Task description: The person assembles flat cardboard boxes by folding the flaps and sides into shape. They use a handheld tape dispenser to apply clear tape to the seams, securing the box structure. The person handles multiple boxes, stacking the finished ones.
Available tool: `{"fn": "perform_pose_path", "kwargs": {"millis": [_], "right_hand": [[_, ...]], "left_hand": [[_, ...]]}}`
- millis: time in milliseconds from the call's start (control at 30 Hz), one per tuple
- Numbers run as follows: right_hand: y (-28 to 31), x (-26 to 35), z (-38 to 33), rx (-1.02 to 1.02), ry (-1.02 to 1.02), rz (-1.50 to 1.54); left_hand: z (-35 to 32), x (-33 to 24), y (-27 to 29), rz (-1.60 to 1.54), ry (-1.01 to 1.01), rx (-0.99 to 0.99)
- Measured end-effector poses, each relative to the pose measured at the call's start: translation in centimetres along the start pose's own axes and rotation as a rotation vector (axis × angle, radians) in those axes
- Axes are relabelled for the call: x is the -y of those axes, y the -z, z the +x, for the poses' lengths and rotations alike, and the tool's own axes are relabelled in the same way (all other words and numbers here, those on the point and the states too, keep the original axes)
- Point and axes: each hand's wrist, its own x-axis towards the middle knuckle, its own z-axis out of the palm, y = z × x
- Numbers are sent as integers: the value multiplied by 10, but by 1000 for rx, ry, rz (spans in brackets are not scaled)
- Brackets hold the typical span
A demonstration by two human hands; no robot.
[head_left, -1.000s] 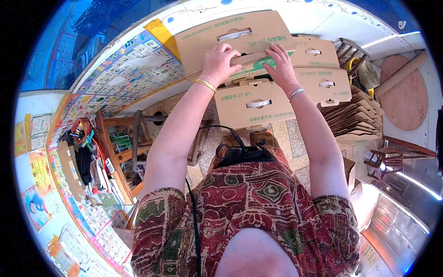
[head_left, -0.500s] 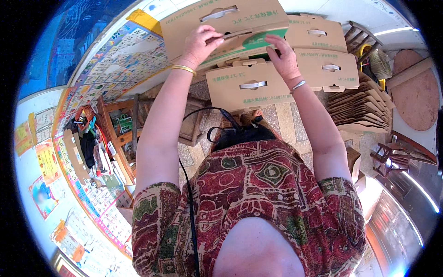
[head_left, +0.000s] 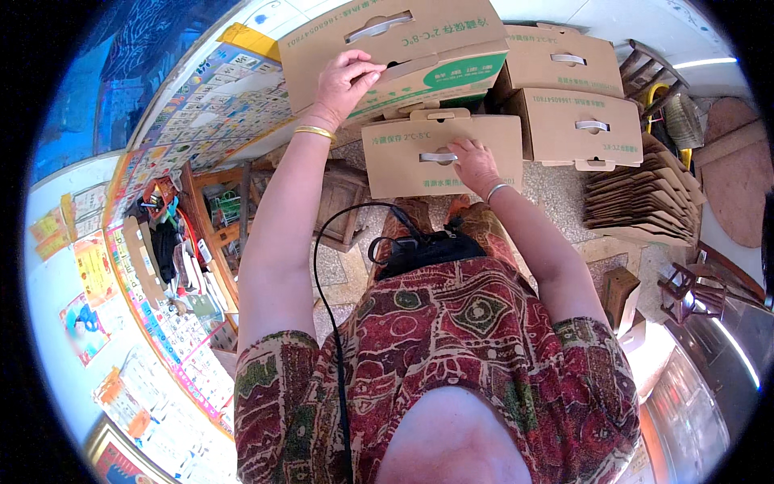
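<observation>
**Cartons under both hands**

Cartons are stacked in front of you, above your lap. Your left hand (head_left: 343,81) is closed over the near edge of the upper carton (head_left: 395,48), fingers curled onto its top panel beside the green-printed flap (head_left: 439,77). That carton's long axis runs left to right, tilted up toward the right, with its handle slot (head_left: 379,26) facing the camera. Your right hand (head_left: 476,165) lies flat, fingers spread narrowly, on the lower carton (head_left: 439,153), touching it just right of its handle slot. This carton also lies long side left to right, nearly level. Two more closed cartons (head_left: 572,125) sit just to the right, and flattened cardboard blanks (head_left: 645,198) are piled beyond them.
</observation>
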Motion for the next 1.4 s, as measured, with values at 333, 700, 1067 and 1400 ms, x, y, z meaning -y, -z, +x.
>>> {"fn": "perform_pose_path", "kwargs": {"millis": [333, 700, 1067, 1400], "right_hand": [[5, 29, 23, 264, -48, -257], [-25, 18, 19, 230, -216, -190], [96, 45, -39, -77, -39, 86], [153, 66, -80, -302, -262, 256]], "left_hand": [[-5, 3, -3, 61, 13, 2], [-3, 13, -7, 114, -46, 17], [-6, 17, -1, 118, -65, 25], [-4, 19, -8, 75, -124, -92]]}}
